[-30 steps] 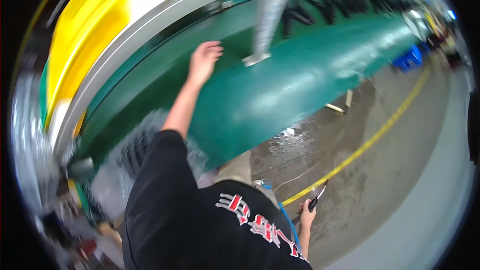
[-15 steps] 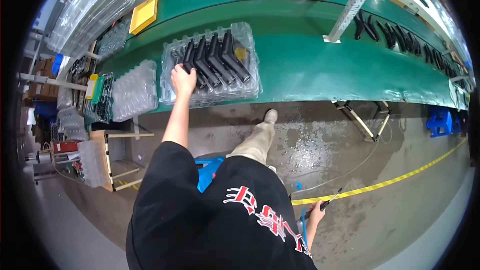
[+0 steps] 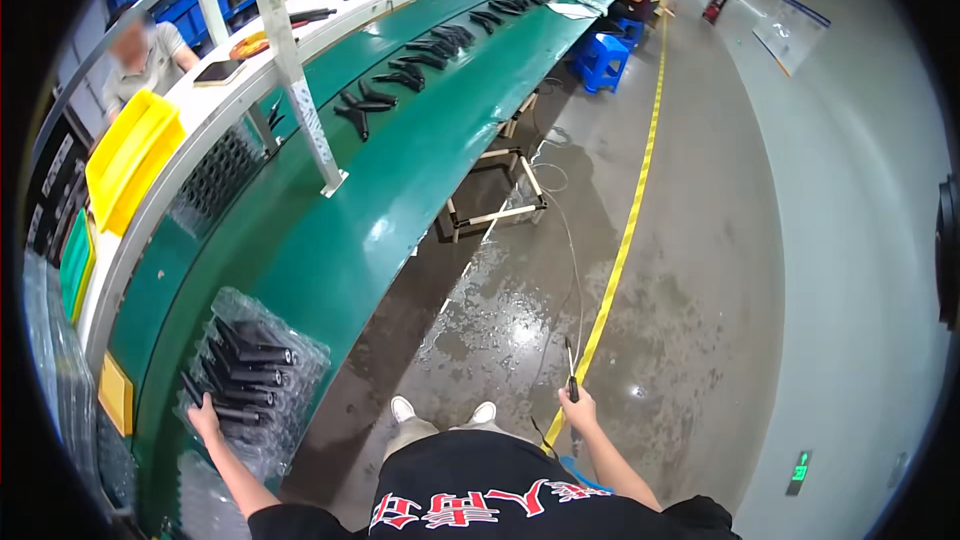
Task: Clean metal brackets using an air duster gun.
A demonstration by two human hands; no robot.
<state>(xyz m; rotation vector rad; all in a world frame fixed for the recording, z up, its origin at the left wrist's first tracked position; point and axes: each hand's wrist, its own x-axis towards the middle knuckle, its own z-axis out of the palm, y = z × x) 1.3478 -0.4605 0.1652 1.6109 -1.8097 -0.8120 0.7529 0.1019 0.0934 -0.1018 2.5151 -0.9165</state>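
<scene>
My left hand (image 3: 205, 422) grips the end of a black angled handle-like part (image 3: 236, 414), the nearest of several in a clear plastic tray (image 3: 310, 350). That tray rests on the green workbench (image 3: 345, 265), close to its edge. Out to the right, above the floor, my right hand (image 3: 577, 410) is closed around a slim tool (image 3: 573, 386) with a black handle and a thin metal tip. What kind of tool it is, I cannot make out. A blue hose or cord (image 3: 580, 475) shows beside my right forearm.
More black angled parts (image 3: 405, 75) lie in a line along the bench. A metal post (image 3: 305, 120) rises from it, beneath a white shelf with a yellow bin (image 3: 135, 160). Blue stools (image 3: 602, 62) and seated people are farther along. Wet floor (image 3: 500, 310) lies beside a yellow line.
My view has swung to the right, bringing the bench's length and walkway into sight. My left hand stays on the same tray; my right hand still holds the tool, now pointing ahead.
</scene>
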